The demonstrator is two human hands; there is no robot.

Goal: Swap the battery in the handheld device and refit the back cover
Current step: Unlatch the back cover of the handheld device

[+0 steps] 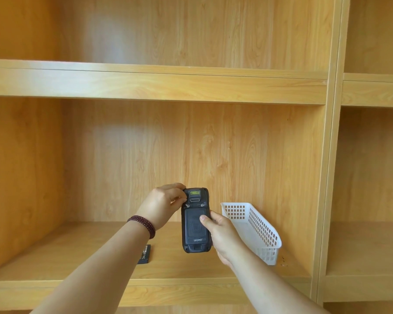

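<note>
Right hand (220,232) grips the handheld device (195,220) from its right edge, fingers curled behind the body and the thumb pressed flat on the back cover (195,225), which sits in place on the casing. Held upright in the air above the shelf board (77,257), the device has its long axis running vertical, back face toward the camera. Left hand (161,205) comes in from the left at the upper corner, its fingertips pinching at the small latch (187,205) just above the cover's top edge; this hand is the nearer one to both latches. Whether the latch is being locked or released cannot be told. Lower left, a loose battery (145,254) lies flat on the board, partly hidden by the left forearm. Farther right, a white perforated basket (254,225) leans against the back panel.
</note>
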